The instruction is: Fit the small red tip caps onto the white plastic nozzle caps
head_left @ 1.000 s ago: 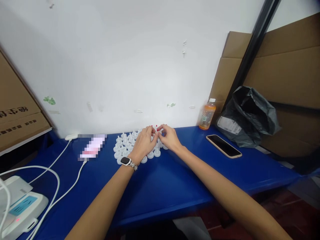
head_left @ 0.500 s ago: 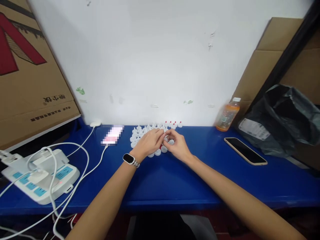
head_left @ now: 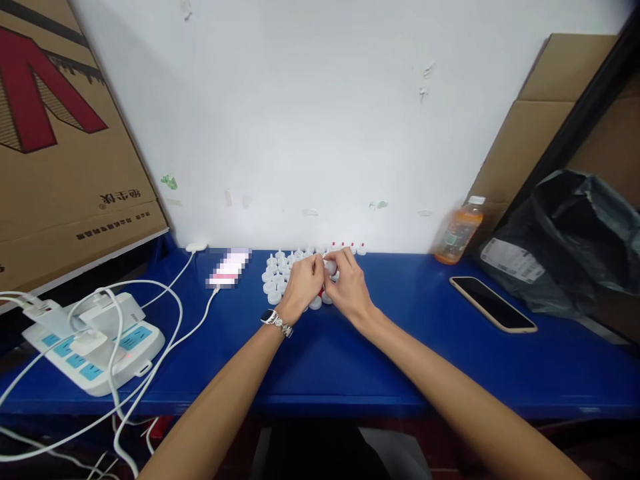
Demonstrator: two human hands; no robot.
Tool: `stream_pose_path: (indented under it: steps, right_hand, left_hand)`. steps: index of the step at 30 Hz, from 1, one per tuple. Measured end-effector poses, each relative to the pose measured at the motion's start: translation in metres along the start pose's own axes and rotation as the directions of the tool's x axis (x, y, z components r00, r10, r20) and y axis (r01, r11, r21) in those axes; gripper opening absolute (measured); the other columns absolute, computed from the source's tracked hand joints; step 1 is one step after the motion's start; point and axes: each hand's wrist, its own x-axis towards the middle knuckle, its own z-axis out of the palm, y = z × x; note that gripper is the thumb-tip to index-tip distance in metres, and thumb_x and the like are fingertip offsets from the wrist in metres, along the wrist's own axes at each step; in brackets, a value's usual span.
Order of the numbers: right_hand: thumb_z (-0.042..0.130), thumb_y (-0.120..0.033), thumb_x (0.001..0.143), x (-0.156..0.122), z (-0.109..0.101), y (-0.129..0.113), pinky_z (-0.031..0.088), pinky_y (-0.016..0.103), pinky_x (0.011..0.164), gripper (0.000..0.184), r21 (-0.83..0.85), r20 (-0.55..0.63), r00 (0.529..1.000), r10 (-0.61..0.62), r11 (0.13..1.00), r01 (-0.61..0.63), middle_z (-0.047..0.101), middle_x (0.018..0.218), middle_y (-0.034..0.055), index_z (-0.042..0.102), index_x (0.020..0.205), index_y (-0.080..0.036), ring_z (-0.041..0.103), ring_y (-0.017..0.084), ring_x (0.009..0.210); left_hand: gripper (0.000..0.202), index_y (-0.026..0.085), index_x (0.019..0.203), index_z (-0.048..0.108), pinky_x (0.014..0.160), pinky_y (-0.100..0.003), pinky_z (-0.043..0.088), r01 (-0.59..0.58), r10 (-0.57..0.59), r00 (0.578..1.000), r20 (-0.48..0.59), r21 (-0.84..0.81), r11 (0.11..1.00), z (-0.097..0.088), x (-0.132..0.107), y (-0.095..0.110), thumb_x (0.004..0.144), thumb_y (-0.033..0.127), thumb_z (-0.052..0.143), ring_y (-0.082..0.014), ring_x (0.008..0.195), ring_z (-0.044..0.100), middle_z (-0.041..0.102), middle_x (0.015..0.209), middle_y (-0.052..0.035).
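Note:
My left hand [head_left: 303,283] is closed, thumb and fingers pinched together over the caps; what it pinches is hidden. Against it, my right hand [head_left: 349,285] curls its thumb and fingers around a white plastic cap [head_left: 331,267]. Many white nozzle caps [head_left: 274,295] stand close together on the blue table, mostly left of and beneath my hands. Behind my right hand, several white caps with red tips [head_left: 362,249] stand along the wall. A bit of red shows between my hands, partly covered by the fingers.
At the left lie a power strip [head_left: 145,357] with looping white cables and a charging phone [head_left: 229,268]. To the right are another phone [head_left: 493,305], an orange drink bottle [head_left: 459,231] and a dark plastic bag [head_left: 560,233]. A large cardboard box [head_left: 75,180] leans at far left.
My left wrist has turned and its fingers have drawn into a tighter pinch. The right hand has lifted its fingers slightly, showing the white cap. The view has shifted a little.

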Motion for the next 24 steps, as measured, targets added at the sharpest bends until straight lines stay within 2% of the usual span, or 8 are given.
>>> stream_pose_path:
  steps: [7, 10, 12, 14, 19, 21, 22, 24]
  right_hand:
    - [0.05, -0.017, 0.087, 0.001, 0.001, -0.001, 0.044, 0.035, 0.078, 0.017, -0.159, 0.011, 1.0, 0.0, 0.987, 0.001, 0.056, 0.104, 0.0097, 0.059, 0.102, -0.018, 0.055, 0.023, 0.084]
    - [0.05, -0.017, 0.087, 0.002, 0.0, 0.0, 0.045, 0.035, 0.077, 0.016, -0.131, 0.016, 0.999, 0.028, 0.991, -0.026, 0.055, 0.103, 0.0095, 0.06, 0.1, -0.019, 0.055, 0.022, 0.083]
    - [0.052, -0.018, 0.085, 0.003, -0.002, 0.004, 0.047, 0.033, 0.077, 0.013, -0.01, 0.021, 0.998, 0.055, 0.998, -0.055, 0.057, 0.102, 0.008, 0.058, 0.096, -0.02, 0.057, 0.02, 0.084]
    - [0.055, -0.021, 0.083, 0.004, -0.006, 0.01, 0.048, 0.03, 0.073, 0.013, 0.163, 0.047, 0.992, 0.116, 0.979, -0.123, 0.059, 0.095, 0.005, 0.056, 0.096, -0.02, 0.059, 0.018, 0.08]
    - [0.062, -0.026, 0.076, 0.004, -0.021, 0.027, 0.041, 0.022, 0.054, 0.033, 0.419, 0.347, 0.923, 0.167, 0.853, -0.312, 0.058, 0.084, -0.0034, 0.049, 0.106, -0.021, 0.053, 0.009, 0.057]
    - [0.062, -0.025, 0.075, 0.004, -0.026, 0.027, 0.041, 0.021, 0.053, 0.034, 0.44, 0.444, 0.885, 0.14, 0.826, -0.352, 0.058, 0.085, -0.0038, 0.048, 0.107, -0.022, 0.055, 0.01, 0.059]
    - [0.061, -0.025, 0.076, 0.005, -0.027, 0.025, 0.042, 0.022, 0.054, 0.033, 0.43, 0.457, 0.879, 0.135, 0.832, -0.351, 0.058, 0.086, -0.0034, 0.048, 0.106, -0.022, 0.056, 0.01, 0.061]
    - [0.058, -0.023, 0.078, 0.006, -0.026, 0.019, 0.045, 0.024, 0.06, 0.026, 0.362, 0.377, 0.918, 0.119, 0.894, -0.265, 0.06, 0.088, -0.0009, 0.051, 0.103, -0.021, 0.059, 0.013, 0.068]
  left_hand:
    - [0.045, 0.019, 0.063, 0.053, 0.057, -0.028, 0.031, 0.079, -0.079, 0.997, -0.021, -0.011, 0.997, 0.005, 0.0, 0.008, 0.1, 0.037, 0.033, -0.0152, 0.059, 0.055, 0.061, 0.061, -0.002]
    - [0.047, 0.019, 0.062, 0.05, 0.058, -0.029, 0.032, 0.106, -0.106, 0.994, -0.005, 0.008, 0.994, 0.004, 0.0, 0.009, 0.101, 0.037, 0.032, -0.0158, 0.059, 0.055, 0.06, 0.061, -0.0024]
    - [0.046, 0.02, 0.066, 0.05, 0.059, -0.03, 0.034, 0.049, -0.05, 0.998, 0.04, 0.036, 0.998, 0.0, -0.001, 0.009, 0.102, 0.039, 0.028, -0.0165, 0.061, 0.054, 0.059, 0.063, -0.0023]
    - [0.043, 0.021, 0.076, 0.05, 0.065, -0.031, 0.038, -0.095, 0.084, 0.989, 0.117, 0.09, 0.991, -0.008, -0.003, 0.007, 0.104, 0.042, 0.025, -0.0181, 0.068, 0.055, 0.059, 0.07, -0.0026]
    - [0.034, 0.021, 0.091, 0.05, 0.081, -0.035, 0.044, -0.423, 0.346, 0.87, 0.352, 0.169, 0.89, -0.026, -0.007, 0.002, 0.105, 0.037, 0.023, -0.0219, 0.09, 0.053, 0.059, 0.092, -0.0063]
    - [0.033, 0.021, 0.093, 0.051, 0.084, -0.036, 0.044, -0.464, 0.376, 0.838, 0.395, 0.152, 0.873, -0.026, -0.007, 0.001, 0.104, 0.033, 0.023, -0.022, 0.093, 0.053, 0.059, 0.095, -0.007]
    - [0.033, 0.021, 0.091, 0.052, 0.083, -0.035, 0.044, -0.454, 0.371, 0.841, 0.394, 0.142, 0.88, -0.023, -0.007, 0.001, 0.104, 0.033, 0.024, -0.0218, 0.091, 0.053, 0.059, 0.093, -0.0067]
    - [0.035, 0.021, 0.086, 0.052, 0.078, -0.033, 0.043, -0.382, 0.327, 0.883, 0.337, 0.11, 0.918, -0.015, -0.006, 0.002, 0.104, 0.035, 0.026, -0.0205, 0.084, 0.054, 0.058, 0.084, -0.0053]
